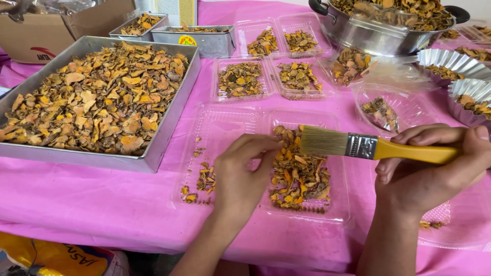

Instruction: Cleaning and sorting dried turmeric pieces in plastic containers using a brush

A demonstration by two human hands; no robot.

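My right hand (427, 174) grips the yellow handle of a flat paintbrush (358, 145), held level with its pale bristles pointing left over a clear plastic clamshell tray (340, 207). The tray's right half holds a heap of dried orange-yellow root slices (299, 176); its left half (225, 122) holds only a few bits. My left hand (243, 174) hovers over the tray's middle, fingers pinched together at the edge of the heap; whether a slice sits between them is hidden.
A large metal pan (158, 148) heaped with slices fills the left. Filled clear trays (240, 79) and small metal tins (204, 43) stand behind, a big steel pot (368, 38) and fluted foil cups (450, 61) at right. A pink cloth (102, 199) covers the table.
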